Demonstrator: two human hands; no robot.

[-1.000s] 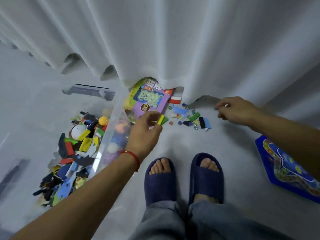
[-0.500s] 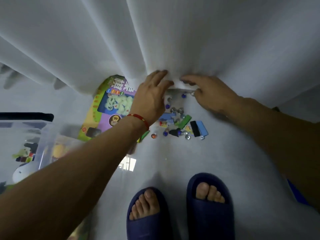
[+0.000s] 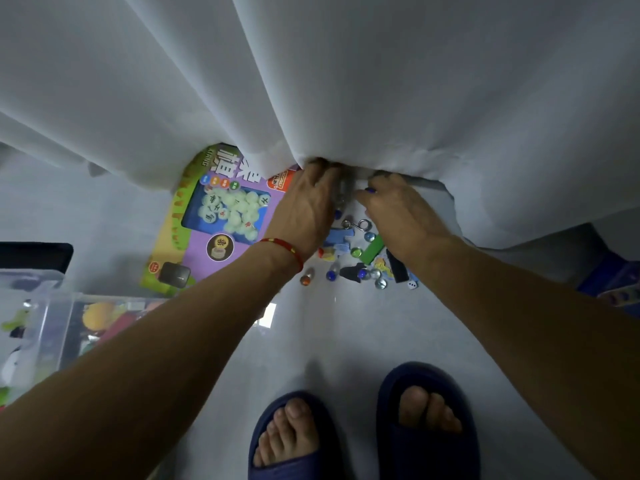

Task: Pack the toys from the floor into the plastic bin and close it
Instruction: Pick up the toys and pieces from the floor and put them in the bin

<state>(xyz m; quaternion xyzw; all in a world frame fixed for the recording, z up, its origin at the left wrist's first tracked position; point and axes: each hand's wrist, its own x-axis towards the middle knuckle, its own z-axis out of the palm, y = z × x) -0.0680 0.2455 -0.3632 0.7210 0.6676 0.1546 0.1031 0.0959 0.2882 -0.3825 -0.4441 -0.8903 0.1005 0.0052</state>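
**Grey floor, both hands under the curtain hem**

Grey floor runs under a white curtain (image 3: 346, 81) that hangs across the top of your view, its hem lying on the toys.

Your loose toys (image 3: 360, 258) sit in a small scatter on the floor (image 3: 329, 341) between your two wrists: glass marbles, a green block (image 3: 372, 249), blue flat pieces, a black piece, a white die (image 3: 412, 285) and a metal ring puzzle (image 3: 356, 224). Your left hand (image 3: 304, 209) reaches forward with its fingers fairly straight, the tips hidden under the curtain hem; you cannot tell from here whether it holds anything. Your right hand (image 3: 398, 209) lies just beside it, fingers bent toward the hem, tips also partly hidden, with a small blue thing showing at one fingertip; its grip cannot be told either. A red cord bracelet (image 3: 284, 249) circles your left wrist.

Left of your left hand lies a purple and green game box (image 3: 207, 237), one end under the curtain. Nearer you on the far left stands the clear bin (image 3: 52, 317), with coloured toys blurred inside it. A blue board (image 3: 616, 282) pokes in at the right edge behind your right forearm. Your feet in dark blue slippers (image 3: 426, 427) stand at the bottom, well apart from the scatter.
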